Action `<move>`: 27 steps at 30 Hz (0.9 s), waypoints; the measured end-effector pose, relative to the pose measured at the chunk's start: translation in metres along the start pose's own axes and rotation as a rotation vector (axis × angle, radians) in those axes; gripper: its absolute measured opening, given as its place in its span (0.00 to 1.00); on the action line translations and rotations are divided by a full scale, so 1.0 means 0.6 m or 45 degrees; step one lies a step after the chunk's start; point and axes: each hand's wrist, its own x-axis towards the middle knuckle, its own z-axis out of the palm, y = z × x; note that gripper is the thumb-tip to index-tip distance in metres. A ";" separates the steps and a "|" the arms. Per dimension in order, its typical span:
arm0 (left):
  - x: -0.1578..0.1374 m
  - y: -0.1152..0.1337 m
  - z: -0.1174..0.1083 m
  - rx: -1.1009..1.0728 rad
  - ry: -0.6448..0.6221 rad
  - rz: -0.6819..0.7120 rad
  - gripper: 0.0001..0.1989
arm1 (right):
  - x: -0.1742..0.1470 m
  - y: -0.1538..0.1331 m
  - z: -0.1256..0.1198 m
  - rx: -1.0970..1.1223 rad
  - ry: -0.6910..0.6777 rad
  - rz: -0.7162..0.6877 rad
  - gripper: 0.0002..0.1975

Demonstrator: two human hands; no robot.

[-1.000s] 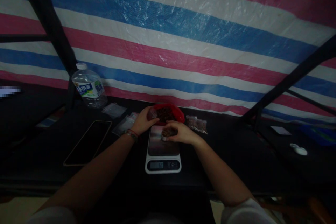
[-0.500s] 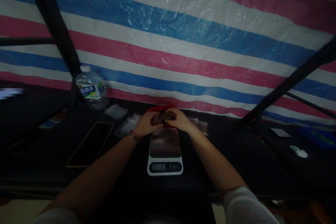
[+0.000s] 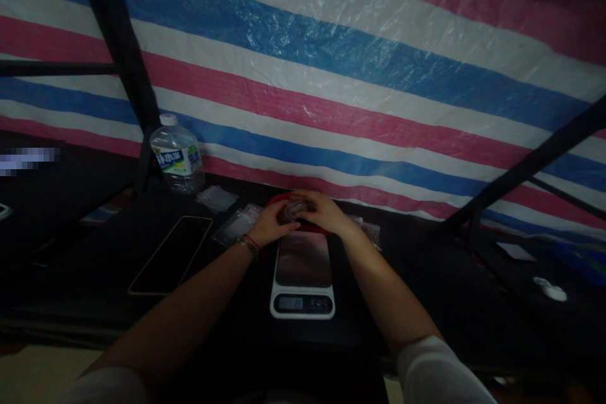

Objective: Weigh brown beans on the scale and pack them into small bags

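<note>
**Small clear bag being held in both hands above the scale**

A small clear bag (image 3: pixel 292 210) of dark contents is being pinched between both hands just past the far edge of the scale. The left hand (image 3: pixel 269 226) is being kept at 9 o'clock of the bag, its grip pressed onto the bag's near left side, with a beaded band being worn at the wrist. The right hand (image 3: pixel 324 213) is being laid over the bag from 3 o'clock, fingers curled down across its top; how tightly that grip is being closed cannot be told in the dim light. A red bag (image 3: pixel 279 200) is being partly hidden right behind the hands, only its rim being shown at 12 o'clock.

A white kitchen scale (image 3: pixel 303 278) is being left bare at 6 o'clock of the hands, its display facing the wearer. Flat clear packets (image 3: pixel 235 226) are being seen lying on the black desk (image 3: pixel 426 284) at 9 o'clock, and another filled packet (image 3: pixel 372 233) at 3 o'clock, just beside the right wrist. A dark phone (image 3: pixel 171 255) is being shown face up further out at 8 o'clock, and a water bottle (image 3: pixel 177 154) is standing upright at 10 o'clock against the striped tarp (image 3: pixel 331 76). A small white object (image 3: pixel 549 289) is lying well apart at 4 o'clock.
</note>
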 end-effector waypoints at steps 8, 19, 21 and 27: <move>0.000 -0.008 -0.004 -0.130 0.185 -0.023 0.23 | 0.005 -0.002 -0.007 -0.108 0.016 -0.020 0.33; 0.003 -0.016 -0.017 -0.076 0.649 -0.100 0.22 | -0.063 -0.019 0.011 -0.295 -0.290 0.051 0.16; 0.003 -0.018 -0.018 -0.068 0.672 -0.091 0.22 | -0.073 -0.009 0.022 -0.390 -0.363 0.015 0.18; 0.007 -0.031 -0.022 0.022 0.691 -0.129 0.19 | -0.059 0.007 0.003 -0.235 -0.181 0.042 0.24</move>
